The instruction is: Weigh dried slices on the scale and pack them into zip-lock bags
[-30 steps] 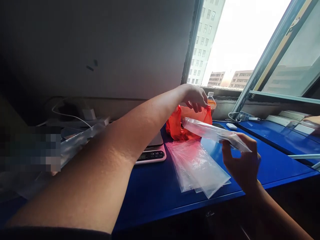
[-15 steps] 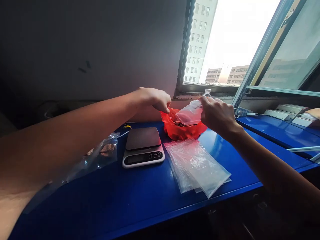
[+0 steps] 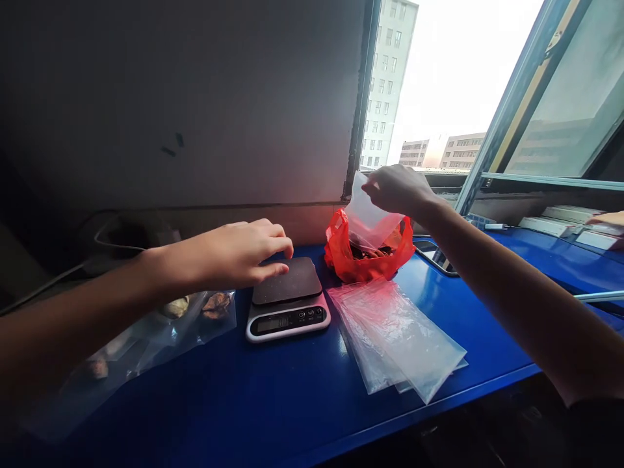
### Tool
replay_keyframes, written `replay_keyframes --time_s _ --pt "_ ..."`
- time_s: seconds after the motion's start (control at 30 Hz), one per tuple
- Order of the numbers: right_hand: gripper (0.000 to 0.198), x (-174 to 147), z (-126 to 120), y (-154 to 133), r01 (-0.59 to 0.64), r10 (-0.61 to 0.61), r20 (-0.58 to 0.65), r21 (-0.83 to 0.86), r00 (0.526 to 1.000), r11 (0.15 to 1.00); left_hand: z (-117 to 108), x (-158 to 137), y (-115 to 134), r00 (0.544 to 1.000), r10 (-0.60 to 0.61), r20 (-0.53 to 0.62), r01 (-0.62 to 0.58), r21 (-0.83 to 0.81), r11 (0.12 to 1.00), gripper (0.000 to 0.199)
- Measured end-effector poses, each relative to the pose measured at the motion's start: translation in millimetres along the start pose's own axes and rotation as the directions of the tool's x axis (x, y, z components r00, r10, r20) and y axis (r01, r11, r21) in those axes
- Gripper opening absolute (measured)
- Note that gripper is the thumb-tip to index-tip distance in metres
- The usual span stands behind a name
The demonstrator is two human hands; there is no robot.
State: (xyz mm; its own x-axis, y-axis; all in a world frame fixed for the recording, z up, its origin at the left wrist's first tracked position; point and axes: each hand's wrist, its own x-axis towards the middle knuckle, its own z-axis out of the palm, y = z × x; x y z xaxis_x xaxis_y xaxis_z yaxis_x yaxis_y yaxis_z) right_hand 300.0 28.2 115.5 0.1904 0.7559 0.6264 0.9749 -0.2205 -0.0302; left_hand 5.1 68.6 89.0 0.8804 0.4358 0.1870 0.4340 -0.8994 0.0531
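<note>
The left hand (image 3: 241, 252) has let go of the crinkled red plastic bag (image 3: 375, 268) and hangs empty, fingers parted, by the white, square-topped digital scale (image 3: 287, 286); behind the scale's right side, the right hand (image 3: 400, 186) alone now pinches the flat translucent plastic pouch (image 3: 368, 223), upright in the bag's mouth

Bare left hand (image 3: 244, 253) and right hand (image 3: 402, 188), bare forearms (image 3: 507, 299), dark right sleeve (image 3: 599, 416).

Daylight is glaring through the window (image 3: 524, 71). Shadow is darkening the wall (image 3: 219, 104); highlights are streaking the plastic bags (image 3: 402, 331).
</note>
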Motion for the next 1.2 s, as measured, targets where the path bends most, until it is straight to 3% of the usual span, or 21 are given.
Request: replay_keyframes --time_s 0.07,0.13,0.23,0.33,0.4,0.43,0.53,0.6,0.67,0.77,0.9,1.03,1.1,1.2 --pt "0.009 4.7 -8.1 5.1 -0.011 0.015 -0.075 0.061 0.997 0.998 3.0 -8.8 0.5 0.999 -0.036 -0.028 0.036 -0.018 0.999 0.025" --pt "0.015 3.7 -20.2 9.0 0.012 0.012 -0.178 0.136 0.984 0.991 4.5 -13.8 5.7 0.996 -0.068 -0.056 0.066 -0.038 0.997 0.027" --pt "0.022 -13.9 -40.7 0.6 0.065 0.057 -0.390 0.291 0.919 0.954 9.8 -17.4 16.2 0.982 -0.127 -0.137 0.100 -0.190 0.977 0.037" --pt "0.019 -48.9 -53.3 -28.5 0.169 0.095 -0.462 0.497 0.882 0.851 21.7 -21.4 20.5 0.899 -0.257 -0.354 0.084 -0.436 0.896 0.058" --pt "0.016 -74.9 -51.6 -52.1 0.247 0.030 -0.390 0.639 0.921 0.729 30.5 -26.5 18.9 0.826 -0.355 -0.437 0.054 -0.566 0.823 0.069" --pt "0.015 -86.6 -47.3 -62.9 0.283 -0.016 -0.361 0.703 0.932 0.652 34.4 -30.1 17.4 0.819 -0.386 -0.424 0.047 -0.621 0.782 0.071" --pt "0.010 -111.7 -24.0 -85.7 0.265 -0.086 -0.256 0.832 0.963 0.488 43.7 -45.5 14.9 0.874 -0.438 -0.212 0.151 -0.737 0.658 0.054" --pt "0.018 -119.9 -5.6 -92.7 0.180 -0.111 -0.147 0.892 0.983 0.416 49.4 -57.0 16.7 0.863 -0.489 -0.125 0.232 -0.762 0.604 0.039" --pt "0.032 -123.1 9.3 -94.4 0.102 -0.146 -0.053 0.929 0.988 0.354 55.8 -65.9 20.3 0.831 -0.540 -0.135 0.250 -0.777 0.579 0.036" --pt "0.039 -121.5 21.2 -89.4 0.040 -0.144 0.002 0.956 0.990 0.290 64.5 -71.0 23.6 0.818 -0.556 -0.149 0.232 -0.798 0.556 0.034" --pt "0.035 -114.0 30.0 -78.8 -0.040 0.050 0.030 0.973 0.998 0.225 68.9 -70.0 18.0 0.793 -0.586 -0.164 0.121 -0.901 0.417 0.036" --pt "0.030 -114.4 46.5 -81.6 -0.100 0.162 0.075 0.983 0.984 0.152 70.3 -71.1 16.1 0.822 -0.569 0.013 0.199 -0.943 0.266 0.046" --pt "0.026 -116.7 54.8 -86.4 -0.111 0.169 0.087 0.984 0.982 0.141 72.4 -70.9 19.5 0.832 -0.551 0.060 0.240 -0.935 0.260 0.046" --pt "0.014 -116.9 60.2 -88.0 -0.127 0.191 0.097 0.980 0.977 0.154 74.4 -69.3 23.3 0.818 -0.575 0.012 0.223 -0.928 0.299 0.034"
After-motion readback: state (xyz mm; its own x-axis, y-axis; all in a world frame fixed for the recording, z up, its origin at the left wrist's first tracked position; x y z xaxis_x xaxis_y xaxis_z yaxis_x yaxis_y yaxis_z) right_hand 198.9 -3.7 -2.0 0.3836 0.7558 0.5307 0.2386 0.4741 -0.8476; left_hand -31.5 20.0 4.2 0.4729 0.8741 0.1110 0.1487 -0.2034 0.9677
